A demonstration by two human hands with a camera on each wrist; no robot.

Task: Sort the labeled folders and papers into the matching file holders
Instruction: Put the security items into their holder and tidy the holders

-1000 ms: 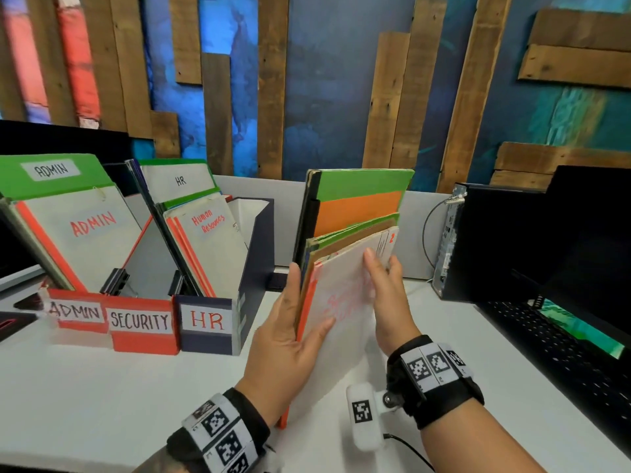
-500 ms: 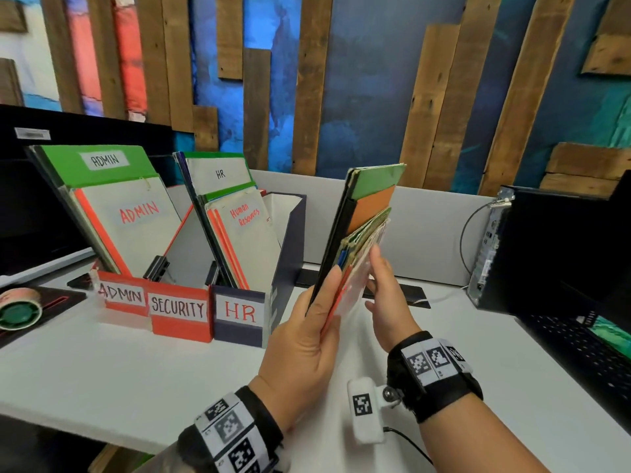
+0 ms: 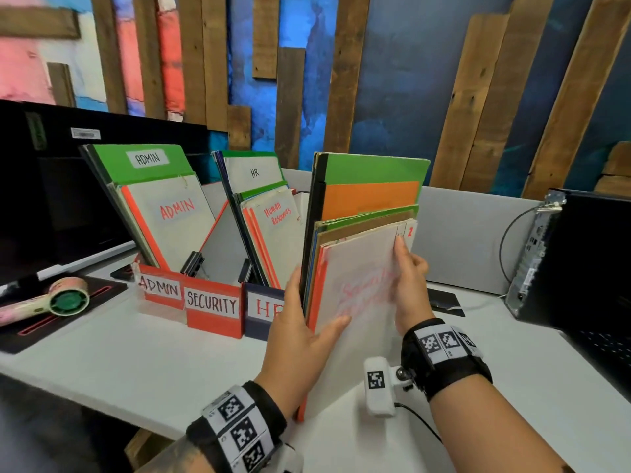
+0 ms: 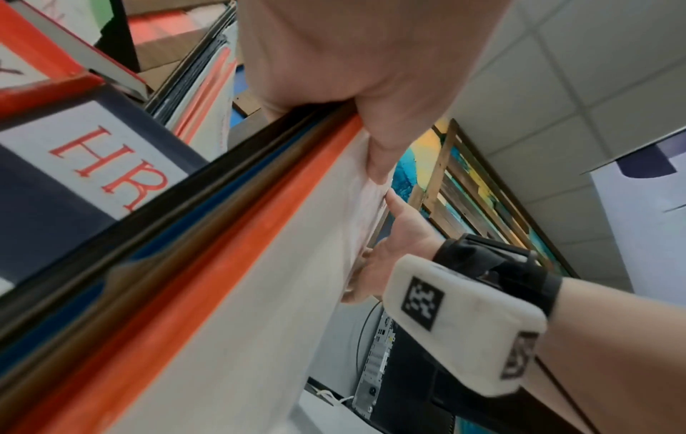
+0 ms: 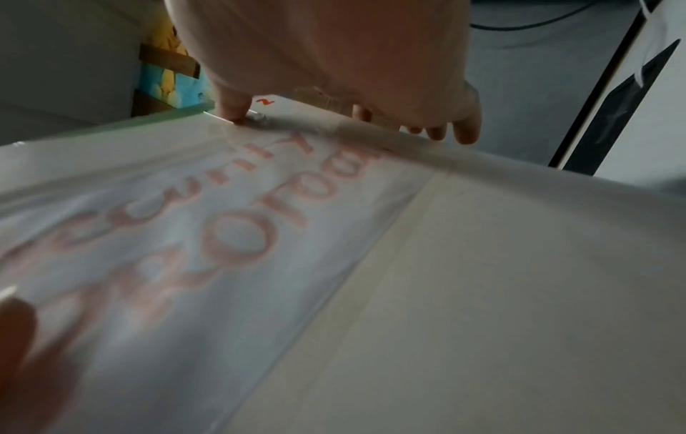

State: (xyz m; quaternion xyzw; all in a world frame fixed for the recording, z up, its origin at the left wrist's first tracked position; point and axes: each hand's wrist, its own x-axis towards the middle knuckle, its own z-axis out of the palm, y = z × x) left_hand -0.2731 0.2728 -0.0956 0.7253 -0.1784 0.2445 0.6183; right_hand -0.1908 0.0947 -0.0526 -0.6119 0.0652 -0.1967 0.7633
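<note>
A stack of folders (image 3: 372, 199) stands upright on the white table (image 3: 136, 363), just right of the HR holder (image 3: 264, 307). Its front sheet (image 3: 358, 302) is white with faint red writing that seems to begin "Secur". My left hand (image 3: 300, 332) grips the stack's left edge (image 4: 222, 264), thumb on the front. My right hand (image 3: 408, 281) pinches the front sheet (image 5: 260, 235) at its top right corner. The ADMIN holder (image 3: 160, 290) and the HR holder hold labelled folders. No folder shows in the SECURITY holder (image 3: 211, 305) between them.
A tape roll (image 3: 65, 298) lies on a black mat at the far left, in front of a dark monitor (image 3: 68, 199). A black computer case (image 3: 580, 261) stands at the right. A grey partition (image 3: 471, 233) closes the back of the table.
Half a second ago the stack was turned nearly edge-on to me; now its front faces me again, close by the HR holder. Both hands have kept their hold.
</note>
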